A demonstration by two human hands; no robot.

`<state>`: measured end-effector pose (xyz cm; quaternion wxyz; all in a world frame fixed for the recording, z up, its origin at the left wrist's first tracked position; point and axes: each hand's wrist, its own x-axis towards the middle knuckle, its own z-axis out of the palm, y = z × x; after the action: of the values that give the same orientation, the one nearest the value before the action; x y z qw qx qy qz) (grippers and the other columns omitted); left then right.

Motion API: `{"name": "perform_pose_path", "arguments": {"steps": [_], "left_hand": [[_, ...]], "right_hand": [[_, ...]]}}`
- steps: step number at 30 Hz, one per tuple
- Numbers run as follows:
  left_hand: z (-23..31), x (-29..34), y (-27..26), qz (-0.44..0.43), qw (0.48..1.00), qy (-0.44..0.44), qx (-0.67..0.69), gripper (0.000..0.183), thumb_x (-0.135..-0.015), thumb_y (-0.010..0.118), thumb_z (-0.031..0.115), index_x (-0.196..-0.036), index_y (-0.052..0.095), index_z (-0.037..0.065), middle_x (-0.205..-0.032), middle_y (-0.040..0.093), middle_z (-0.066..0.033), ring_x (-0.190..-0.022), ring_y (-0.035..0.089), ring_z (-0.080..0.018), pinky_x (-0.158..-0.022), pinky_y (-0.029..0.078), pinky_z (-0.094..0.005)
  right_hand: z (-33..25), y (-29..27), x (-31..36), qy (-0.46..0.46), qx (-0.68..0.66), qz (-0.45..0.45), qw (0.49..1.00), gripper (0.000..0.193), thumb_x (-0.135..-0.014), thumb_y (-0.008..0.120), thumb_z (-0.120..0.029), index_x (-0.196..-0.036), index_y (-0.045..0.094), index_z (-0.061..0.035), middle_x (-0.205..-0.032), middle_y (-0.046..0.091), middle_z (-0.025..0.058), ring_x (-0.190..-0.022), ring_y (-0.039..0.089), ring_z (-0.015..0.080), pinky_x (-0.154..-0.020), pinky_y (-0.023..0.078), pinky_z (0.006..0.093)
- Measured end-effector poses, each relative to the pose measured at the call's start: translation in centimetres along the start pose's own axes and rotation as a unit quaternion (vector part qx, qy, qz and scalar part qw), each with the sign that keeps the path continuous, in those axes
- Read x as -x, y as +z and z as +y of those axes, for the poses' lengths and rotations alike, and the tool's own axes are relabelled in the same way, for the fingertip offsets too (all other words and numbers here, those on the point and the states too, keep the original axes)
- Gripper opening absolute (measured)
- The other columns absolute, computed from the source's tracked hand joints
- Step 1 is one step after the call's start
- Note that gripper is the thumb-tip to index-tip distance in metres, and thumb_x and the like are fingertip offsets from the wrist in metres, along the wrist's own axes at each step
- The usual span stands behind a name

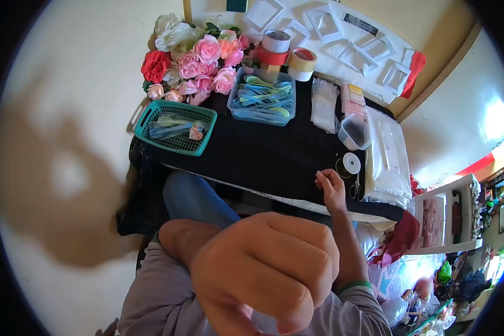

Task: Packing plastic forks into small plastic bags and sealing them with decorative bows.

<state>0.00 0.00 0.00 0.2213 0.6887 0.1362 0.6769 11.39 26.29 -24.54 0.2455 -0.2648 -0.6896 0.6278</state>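
Note:
My left hand is raised close to the camera, fingers curled in and closed; whatever may be inside it is hidden. Over the right front of the black cloth is my right hand, its thumb and fingertips pinched together, with a tiny pale bit at the tips that I cannot make out. Just beyond it lies a white spool with a thin dark strand by it. A pair of scissors rests to the right of that hand.
Plastic spoons fill a clear tub; a green basket holds bagged spoons. Artificial roses and tape rolls stand behind. Clear bags, a small empty tub and plastic sheets lie right. White frames line the back.

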Motion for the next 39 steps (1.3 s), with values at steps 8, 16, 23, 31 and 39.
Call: {"name": "perform_pose_path", "arguments": {"steps": [8,16,23,31,39], "left_hand": [[-2.8,-1.0,1.6,0.158,0.956,0.232,-0.079,0.051,-0.075,0.078,0.048,-0.061,0.054,0.006,-0.060,0.049,-0.0019,-0.057,0.047,-0.0173,-0.046,0.038,-0.0232],[-3.5,-0.2,0.2,-0.013,0.997,0.015,0.080,0.070,-0.084,0.048,0.071,-0.076,0.062,0.004,-0.079,0.064,-0.0132,-0.075,0.062,-0.0262,-0.063,0.051,-0.0322],[-2.6,3.6,6.3,0.129,0.925,-0.341,0.106,0.081,-0.096,0.023,0.064,-0.113,0.060,-0.006,-0.112,0.064,-0.0186,-0.105,0.061,-0.0309,-0.097,0.046,-0.0430],[-2.6,-2.6,2.0,0.005,0.964,0.238,-0.119,0.108,-0.083,0.012,0.084,-0.091,0.069,-0.008,-0.089,0.069,-0.0247,-0.088,0.066,-0.0374,-0.080,0.055,-0.0415],[-2.2,1.0,-4.3,0.284,0.956,-0.015,0.068,0.051,-0.101,0.030,0.049,-0.074,0.054,0.014,-0.070,0.052,-0.0032,-0.073,0.049,-0.0210,-0.069,0.039,-0.0376]], "right_hand": [[-0.2,0.4,0.2,-0.007,0.001,0.000,1.000,0.015,-0.093,0.062,-0.016,-0.093,0.061,-0.0017,-0.079,0.060,0.0012,-0.075,0.055,0.0085,-0.070,0.044,0.0240],[-0.4,0.1,0.3,0.001,-0.011,-0.001,1.000,0.015,-0.094,0.061,-0.017,-0.093,0.061,-0.0022,-0.079,0.060,0.0013,-0.075,0.055,0.0083,-0.071,0.044,0.0240],[-0.3,0.1,0.2,-0.008,0.016,0.011,1.000,0.017,-0.094,0.062,-0.019,-0.091,0.061,-0.0021,-0.077,0.059,0.0008,-0.073,0.055,0.0078,-0.068,0.045,0.0238],[-0.6,0.3,0.4,-0.002,0.007,0.003,1.000,0.018,-0.094,0.062,-0.019,-0.090,0.061,-0.0022,-0.076,0.059,0.0010,-0.072,0.055,0.0075,-0.066,0.044,0.0228],[-0.6,0.2,0.3,0.000,0.007,-0.005,1.000,0.018,-0.095,0.061,-0.019,-0.091,0.061,-0.0014,-0.077,0.059,0.0011,-0.075,0.056,0.0080,-0.070,0.046,0.0240]]}}
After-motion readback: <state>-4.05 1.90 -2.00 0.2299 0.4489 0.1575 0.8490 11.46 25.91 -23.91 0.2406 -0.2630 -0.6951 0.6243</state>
